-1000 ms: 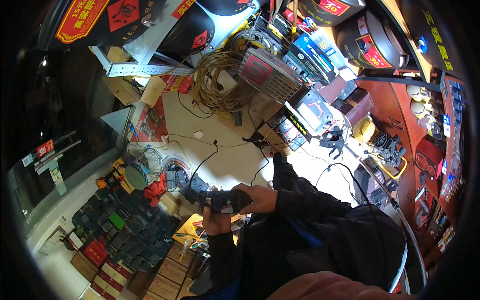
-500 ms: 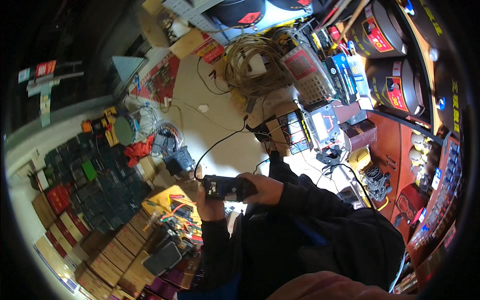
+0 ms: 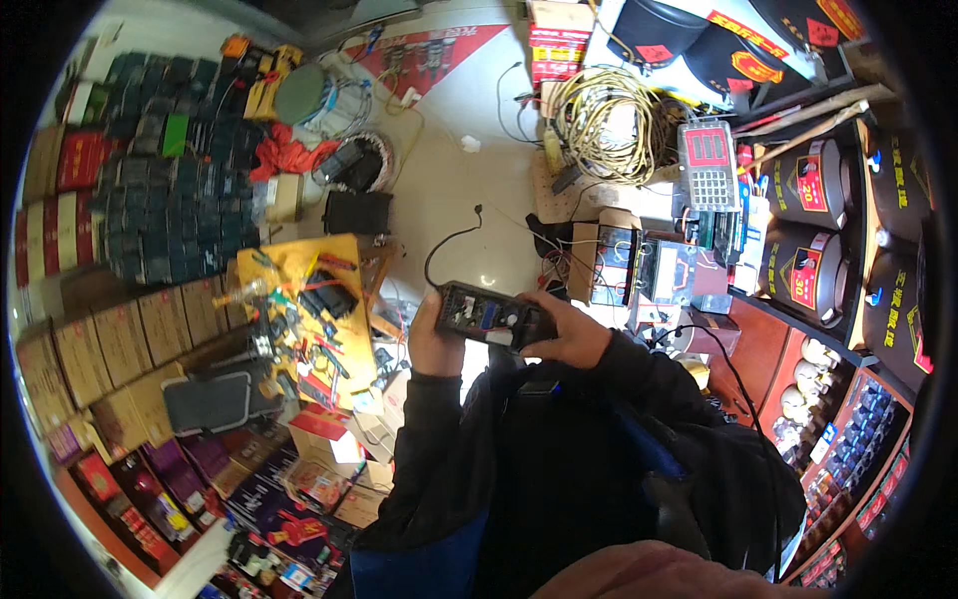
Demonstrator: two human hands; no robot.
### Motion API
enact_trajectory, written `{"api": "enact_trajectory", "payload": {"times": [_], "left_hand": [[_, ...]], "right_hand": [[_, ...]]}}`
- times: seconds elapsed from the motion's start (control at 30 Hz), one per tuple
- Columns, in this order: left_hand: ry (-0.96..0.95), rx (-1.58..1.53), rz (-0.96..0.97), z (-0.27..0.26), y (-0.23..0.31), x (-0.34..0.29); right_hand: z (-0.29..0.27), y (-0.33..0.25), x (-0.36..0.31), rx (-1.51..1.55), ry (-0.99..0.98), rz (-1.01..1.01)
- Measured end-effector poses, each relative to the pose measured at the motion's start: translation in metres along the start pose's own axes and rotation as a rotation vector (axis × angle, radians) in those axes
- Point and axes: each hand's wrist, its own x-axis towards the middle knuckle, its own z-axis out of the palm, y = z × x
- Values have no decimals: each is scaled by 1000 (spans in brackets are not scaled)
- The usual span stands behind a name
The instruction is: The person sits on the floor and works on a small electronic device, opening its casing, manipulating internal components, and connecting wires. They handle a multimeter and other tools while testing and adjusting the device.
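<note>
Between my two hands is a black, box-shaped electrical device (image 3: 484,311) with a ribbed edge, a round knob-like part and a small blue patch on its upper face. My left hand (image 3: 436,339) grips its left end, the fingers mostly hidden beneath. At the other end my right hand (image 3: 571,331) is closed round it, thumb along the near edge. A black cord (image 3: 431,258) leaves the left end and curves away to a small plug. The exact kind of device cannot be made out.
A wooden workbench (image 3: 349,262) covered with tools stands to the left, near stacked cartons (image 3: 120,344). Coiled cable (image 3: 604,130) lies at the far right, beside a machine with a keypad (image 3: 709,185). Large black drums (image 3: 803,275) fill a shelf on the right.
The view has swung round, so more of the workbench and left-hand boxes shows. The device's upper face is now seen more fully. Both hands still hold it.
</note>
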Motion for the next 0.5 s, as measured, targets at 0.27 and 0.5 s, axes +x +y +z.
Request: {"api": "enact_trajectory", "payload": {"times": [0.27,0.5], "left_hand": [[-1,-71,66,-95,37,-96],[67,-104,138,-150,49,-176]], "right_hand": [[137,-13,-22,187,-88,39],[221,-18,-30,-177,-180,32]]}}
